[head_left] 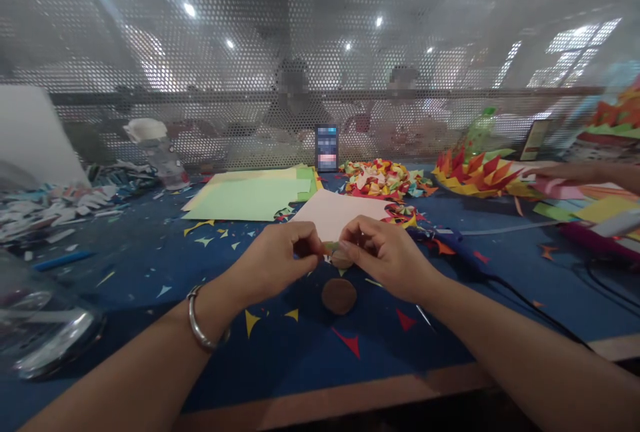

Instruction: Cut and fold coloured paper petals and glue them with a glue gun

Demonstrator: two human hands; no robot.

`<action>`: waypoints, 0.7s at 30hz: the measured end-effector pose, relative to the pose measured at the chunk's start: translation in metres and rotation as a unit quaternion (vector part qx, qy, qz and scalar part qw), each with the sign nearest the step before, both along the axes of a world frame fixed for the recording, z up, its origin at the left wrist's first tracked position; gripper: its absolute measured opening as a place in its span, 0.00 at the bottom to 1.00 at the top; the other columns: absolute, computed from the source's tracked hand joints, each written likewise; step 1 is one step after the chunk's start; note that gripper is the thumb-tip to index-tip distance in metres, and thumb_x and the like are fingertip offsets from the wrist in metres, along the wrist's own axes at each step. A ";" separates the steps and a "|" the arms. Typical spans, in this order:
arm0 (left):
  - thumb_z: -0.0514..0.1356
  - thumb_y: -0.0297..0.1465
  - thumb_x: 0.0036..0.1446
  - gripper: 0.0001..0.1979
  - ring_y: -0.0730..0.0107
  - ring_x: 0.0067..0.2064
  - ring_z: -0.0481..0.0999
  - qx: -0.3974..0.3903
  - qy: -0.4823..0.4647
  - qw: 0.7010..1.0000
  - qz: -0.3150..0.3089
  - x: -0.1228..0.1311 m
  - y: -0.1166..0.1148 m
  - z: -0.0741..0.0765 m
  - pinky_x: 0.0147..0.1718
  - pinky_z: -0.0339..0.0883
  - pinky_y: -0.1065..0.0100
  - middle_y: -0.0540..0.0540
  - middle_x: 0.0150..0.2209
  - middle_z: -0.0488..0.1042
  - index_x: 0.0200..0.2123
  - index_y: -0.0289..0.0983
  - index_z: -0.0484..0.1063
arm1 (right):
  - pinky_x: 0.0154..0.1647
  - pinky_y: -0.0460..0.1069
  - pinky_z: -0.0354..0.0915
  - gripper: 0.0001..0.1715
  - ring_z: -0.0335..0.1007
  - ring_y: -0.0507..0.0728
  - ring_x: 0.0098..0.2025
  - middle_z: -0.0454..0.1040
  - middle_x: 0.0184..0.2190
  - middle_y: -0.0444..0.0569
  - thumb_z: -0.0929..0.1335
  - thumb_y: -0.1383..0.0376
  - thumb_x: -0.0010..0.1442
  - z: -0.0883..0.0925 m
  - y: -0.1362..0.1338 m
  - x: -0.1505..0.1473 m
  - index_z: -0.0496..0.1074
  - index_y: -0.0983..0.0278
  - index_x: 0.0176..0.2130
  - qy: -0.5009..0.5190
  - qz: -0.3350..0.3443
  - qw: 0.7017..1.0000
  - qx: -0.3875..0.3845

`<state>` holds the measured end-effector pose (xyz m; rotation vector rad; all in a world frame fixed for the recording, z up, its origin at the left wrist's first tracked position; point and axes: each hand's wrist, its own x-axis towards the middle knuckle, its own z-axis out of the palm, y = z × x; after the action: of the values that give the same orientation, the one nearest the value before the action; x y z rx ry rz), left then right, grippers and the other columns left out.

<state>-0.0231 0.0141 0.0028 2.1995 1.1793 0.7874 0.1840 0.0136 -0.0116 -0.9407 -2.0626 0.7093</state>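
Note:
My left hand (280,260) and my right hand (385,255) meet over the blue table (125,265), fingertips pinched together on a small greenish piece of paper (331,246). A silver bangle rings my left wrist. Just below the pinch a small round brown disc (342,259) shows between the fingers, and a larger brown disc (339,296) lies flat on the table beneath. A pale pink sheet (334,212) lies just beyond my hands.
Light green and yellow sheets (250,197) lie at the middle left. Heaps of folded coloured paper (380,179) and a spiky paper piece (475,175) sit behind. A co-worker's arm (590,172) reaches in at right. Scraps litter the table; a perforated screen (320,72) stands behind.

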 end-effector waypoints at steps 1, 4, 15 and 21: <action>0.58 0.26 0.50 0.02 0.71 0.30 0.71 -0.001 -0.013 1.000 0.001 0.001 0.000 0.000 0.31 0.63 0.69 0.50 0.28 0.74 0.29 0.37 0.71 | 0.24 0.43 0.59 0.06 0.63 0.48 0.25 0.69 0.26 0.42 0.65 0.64 0.63 0.000 0.000 0.000 0.68 0.65 0.35 0.001 0.003 1.000 0.005; 0.60 0.26 0.50 0.01 0.71 0.31 0.71 -0.021 -0.061 0.998 0.001 0.002 0.000 -0.001 0.32 0.63 0.68 0.49 0.29 0.74 0.28 0.36 0.70 | 0.24 0.42 0.58 0.05 0.62 0.47 0.24 0.69 0.26 0.41 0.65 0.65 0.63 0.000 0.000 0.000 0.68 0.65 0.34 0.002 0.008 1.000 0.027; 0.65 0.30 0.51 0.09 0.73 0.34 0.72 -0.197 -0.299 0.933 -0.039 0.007 0.000 -0.005 0.37 0.66 0.67 0.51 0.31 0.72 0.33 0.35 0.69 | 0.23 0.42 0.58 0.06 0.61 0.46 0.22 0.70 0.26 0.41 0.65 0.64 0.63 -0.001 -0.001 0.000 0.67 0.64 0.35 0.006 0.004 0.999 0.040; 0.66 0.28 0.49 0.11 0.74 0.34 0.72 -0.246 -0.339 0.908 -0.018 0.009 -0.001 -0.004 0.37 0.66 0.69 0.52 0.31 0.70 0.34 0.36 0.67 | 0.22 0.42 0.56 0.05 0.59 0.46 0.22 0.68 0.25 0.40 0.65 0.65 0.63 0.001 -0.002 0.001 0.67 0.64 0.35 0.005 0.009 0.999 0.044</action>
<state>-0.0136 0.0132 -0.0009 1.3575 0.8480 0.9957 0.1848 0.0112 -0.0109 -0.8679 -2.0779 0.6264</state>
